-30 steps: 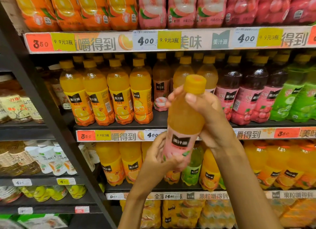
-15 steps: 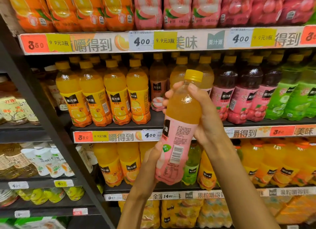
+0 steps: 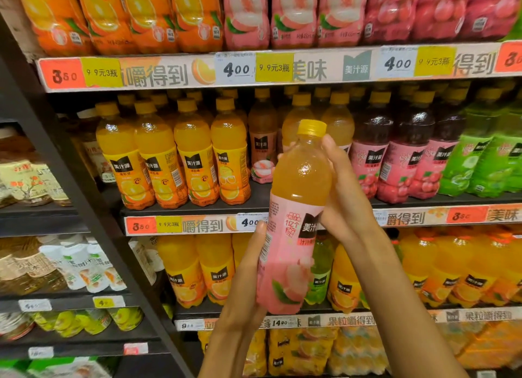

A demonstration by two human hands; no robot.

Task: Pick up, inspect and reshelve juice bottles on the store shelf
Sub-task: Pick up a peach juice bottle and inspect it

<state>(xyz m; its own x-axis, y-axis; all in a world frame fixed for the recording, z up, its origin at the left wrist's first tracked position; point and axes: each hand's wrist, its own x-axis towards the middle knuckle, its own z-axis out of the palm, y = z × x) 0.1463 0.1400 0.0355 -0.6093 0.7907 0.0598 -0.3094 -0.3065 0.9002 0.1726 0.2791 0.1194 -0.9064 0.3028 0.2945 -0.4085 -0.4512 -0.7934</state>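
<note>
Both hands' fingers clamp the bottle (image 3: 293, 236); the left hand (image 3: 248, 281) grips low, so its smooth label could slip.

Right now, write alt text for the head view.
Both hands hold up a pink-labelled peach juice bottle before stocked store shelves: left hand along its lower label, right hand around its upper body. Orange juice bottles line the middle shelf behind.

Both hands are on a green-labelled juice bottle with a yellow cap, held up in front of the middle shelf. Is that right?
Not quite: the label is pink, not green, as the head view shows. Both hands, left and right, are on a pink-labelled juice bottle with a yellow cap, held up in front of the middle shelf.
</note>
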